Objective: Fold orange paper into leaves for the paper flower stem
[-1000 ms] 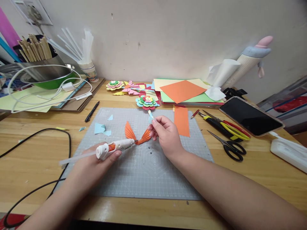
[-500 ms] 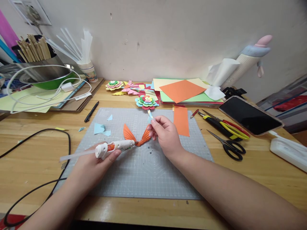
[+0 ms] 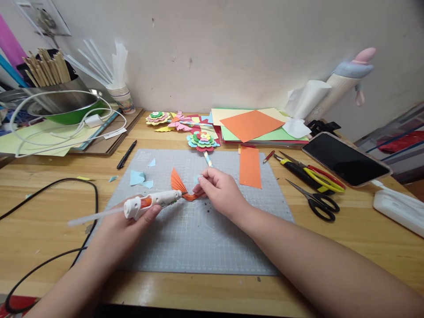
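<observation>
**Glue gun at a pleated orange fan**

The left hand is wrapped around a white plastic glue gun, its clear stick trailing left and its nozzle at the waist of a pleated orange paper fan on the grey gridded cutting mat. The right hand pinches a small pale-blue paper piece against the fan's right wing. A paper cup holds clear glue sticks; a steel pot holds wooden sticks.
</observation>
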The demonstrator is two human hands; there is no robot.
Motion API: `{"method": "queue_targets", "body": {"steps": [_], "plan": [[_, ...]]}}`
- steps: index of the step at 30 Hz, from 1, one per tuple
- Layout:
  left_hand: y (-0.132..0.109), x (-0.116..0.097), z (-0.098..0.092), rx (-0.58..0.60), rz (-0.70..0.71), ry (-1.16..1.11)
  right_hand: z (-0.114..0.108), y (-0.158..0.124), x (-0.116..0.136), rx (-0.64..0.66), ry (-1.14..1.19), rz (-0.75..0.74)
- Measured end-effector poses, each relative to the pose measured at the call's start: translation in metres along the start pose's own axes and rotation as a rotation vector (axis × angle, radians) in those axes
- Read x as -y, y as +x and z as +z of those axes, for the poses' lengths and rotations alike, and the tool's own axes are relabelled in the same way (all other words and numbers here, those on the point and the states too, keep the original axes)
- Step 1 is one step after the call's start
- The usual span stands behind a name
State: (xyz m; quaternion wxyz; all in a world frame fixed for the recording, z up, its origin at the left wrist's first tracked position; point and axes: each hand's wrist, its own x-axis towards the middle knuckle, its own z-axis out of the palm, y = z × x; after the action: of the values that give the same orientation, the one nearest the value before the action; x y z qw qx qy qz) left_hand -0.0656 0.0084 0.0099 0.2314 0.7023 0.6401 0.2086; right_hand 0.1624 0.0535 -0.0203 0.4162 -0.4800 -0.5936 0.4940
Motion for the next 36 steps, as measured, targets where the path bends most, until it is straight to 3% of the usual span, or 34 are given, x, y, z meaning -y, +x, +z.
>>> {"method": "queue_targets", "body": {"steps": [9,25,36], "plan": [[0.001,-0.01,0.005,0.054,0.043,0.052,0.0,0.0,0.002,-0.045,0.092,0.037],[0.002,-0.009,0.008,0.012,-0.056,0.003,0.001,0.002,-0.002,-0.049,0.09,0.035],[0.002,-0.008,0.008,0.006,-0.015,0.047,0.001,0.002,0.0,-0.051,0.086,0.041]]}}
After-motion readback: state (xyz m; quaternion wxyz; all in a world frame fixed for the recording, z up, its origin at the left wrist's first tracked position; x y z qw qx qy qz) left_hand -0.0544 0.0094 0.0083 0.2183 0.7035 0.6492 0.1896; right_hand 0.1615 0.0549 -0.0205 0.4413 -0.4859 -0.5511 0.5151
